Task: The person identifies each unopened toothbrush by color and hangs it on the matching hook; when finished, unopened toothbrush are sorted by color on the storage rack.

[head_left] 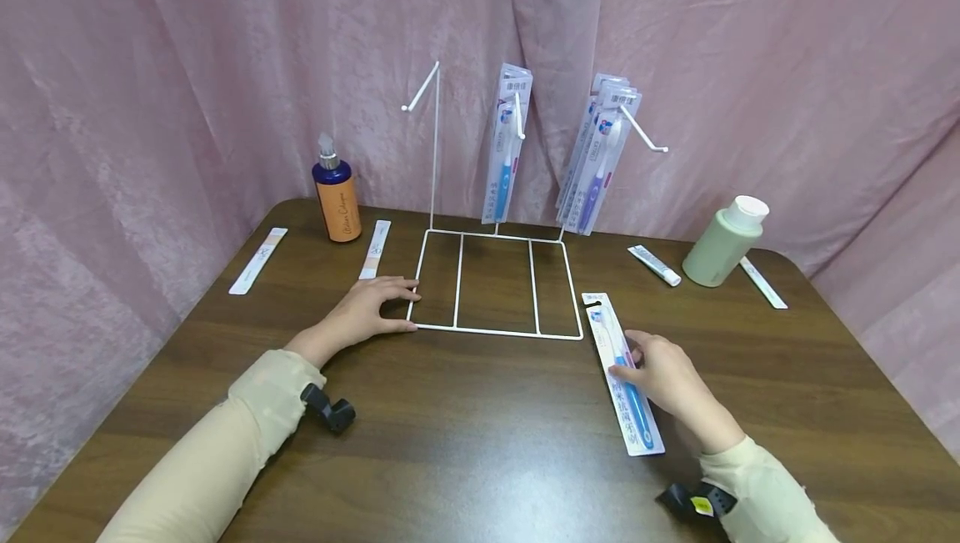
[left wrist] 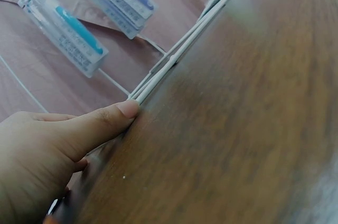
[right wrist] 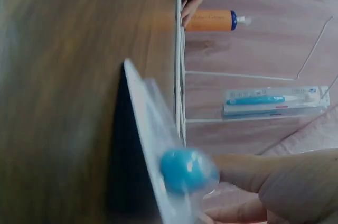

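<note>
My right hand (head_left: 667, 372) grips a packaged toothbrush (head_left: 622, 376) with a blue handle. Its thumb lies over the near long edge and the fingers are at the other edge. The right wrist view shows the pack tilted, with a dark shadow on the table beneath. My left hand (head_left: 367, 309) rests on the front left corner of a white wire display rack (head_left: 495, 331), thumb and fingertips touching the bars. On the rack's middle hook hang blue toothbrush packs (head_left: 501, 163); its right hook carries several purple ones (head_left: 596, 168). The left hook (head_left: 420, 86) is bare.
An orange and blue pump bottle (head_left: 339, 201) stands behind the left hand, between two flat white sachets (head_left: 258, 261) (head_left: 375, 249). At the right are a small tube (head_left: 654, 265), a green bottle (head_left: 718, 247) and another narrow sachet (head_left: 763, 283). A pink curtain (head_left: 225, 67) hangs behind the table.
</note>
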`<state>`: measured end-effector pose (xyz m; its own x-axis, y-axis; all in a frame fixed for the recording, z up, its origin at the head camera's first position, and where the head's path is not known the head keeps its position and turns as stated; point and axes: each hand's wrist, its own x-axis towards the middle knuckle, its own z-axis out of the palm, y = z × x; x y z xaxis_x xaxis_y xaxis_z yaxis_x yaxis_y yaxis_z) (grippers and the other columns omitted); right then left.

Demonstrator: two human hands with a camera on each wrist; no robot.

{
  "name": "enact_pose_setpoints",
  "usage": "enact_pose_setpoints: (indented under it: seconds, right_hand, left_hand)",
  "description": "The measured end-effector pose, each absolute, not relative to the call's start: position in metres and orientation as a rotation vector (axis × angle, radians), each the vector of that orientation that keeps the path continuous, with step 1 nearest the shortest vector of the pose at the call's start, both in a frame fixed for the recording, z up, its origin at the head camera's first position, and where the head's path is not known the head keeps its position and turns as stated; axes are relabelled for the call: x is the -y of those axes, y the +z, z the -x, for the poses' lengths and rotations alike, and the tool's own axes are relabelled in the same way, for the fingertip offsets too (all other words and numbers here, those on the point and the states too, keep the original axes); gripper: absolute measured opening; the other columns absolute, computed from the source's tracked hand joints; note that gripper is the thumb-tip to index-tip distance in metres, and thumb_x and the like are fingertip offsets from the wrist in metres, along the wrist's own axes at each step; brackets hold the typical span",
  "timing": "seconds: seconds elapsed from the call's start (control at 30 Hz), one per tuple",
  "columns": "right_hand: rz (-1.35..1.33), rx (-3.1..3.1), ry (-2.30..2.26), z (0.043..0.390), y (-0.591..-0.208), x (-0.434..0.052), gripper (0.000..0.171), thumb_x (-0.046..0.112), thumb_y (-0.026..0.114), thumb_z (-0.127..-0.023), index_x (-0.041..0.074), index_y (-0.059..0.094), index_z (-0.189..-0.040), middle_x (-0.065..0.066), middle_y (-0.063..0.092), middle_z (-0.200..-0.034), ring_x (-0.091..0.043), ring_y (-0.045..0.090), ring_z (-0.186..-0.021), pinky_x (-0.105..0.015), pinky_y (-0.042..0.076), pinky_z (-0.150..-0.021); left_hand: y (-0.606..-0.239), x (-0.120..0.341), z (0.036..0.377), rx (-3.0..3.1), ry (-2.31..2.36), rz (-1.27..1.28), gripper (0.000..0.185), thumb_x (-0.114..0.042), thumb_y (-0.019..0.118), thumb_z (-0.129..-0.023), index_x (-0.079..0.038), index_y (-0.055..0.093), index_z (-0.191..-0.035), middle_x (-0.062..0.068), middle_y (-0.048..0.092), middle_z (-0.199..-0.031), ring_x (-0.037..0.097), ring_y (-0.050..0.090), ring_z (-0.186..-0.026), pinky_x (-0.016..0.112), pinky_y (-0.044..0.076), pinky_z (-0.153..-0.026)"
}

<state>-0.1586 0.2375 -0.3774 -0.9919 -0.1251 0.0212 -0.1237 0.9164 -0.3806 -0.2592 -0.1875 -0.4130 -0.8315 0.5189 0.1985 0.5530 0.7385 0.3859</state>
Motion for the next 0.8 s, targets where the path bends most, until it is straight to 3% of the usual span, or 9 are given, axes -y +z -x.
enact_pose_setpoints:
  seconds: [0.53, 0.8]
  right_hand:
    - [0.301, -3.162, -0.704, 0.156, -0.352, -0.254, 0.051, 0.014, 0.075, -0.081, -0.008, 0.058, -0.123, -0.006, 0.061, -0.081, -0.015, 0.051, -0.071, -0.026, 0.038, -0.060]
    - [0.351, -3.248, -0.755, 0.154, -0.334, -0.255, 0.051, 0.014, 0.075, -0.080, -0.005, 0.058, -0.124, -0.009, 0.062, -0.087, -0.018, 0.056, -0.075, -0.027, 0.041, -0.063]
  left_hand:
    - [-0.415, 0.186, 0.260, 2.856, -0.685, 0.887, 0.052, -0.039, 0.077, -0.078, -0.015, 0.067, -0.123, 0.006, 0.054, -0.142, 0.033, 0.044, -0.136, 0.062, 0.028, -0.110]
    - [-0.414, 0.187, 0.260, 2.854, -0.695, 0.886, 0.051, -0.038, 0.078, -0.078, -0.015, 0.067, -0.122, 0.007, 0.054, -0.142, 0.035, 0.043, -0.136, 0.063, 0.028, -0.109]
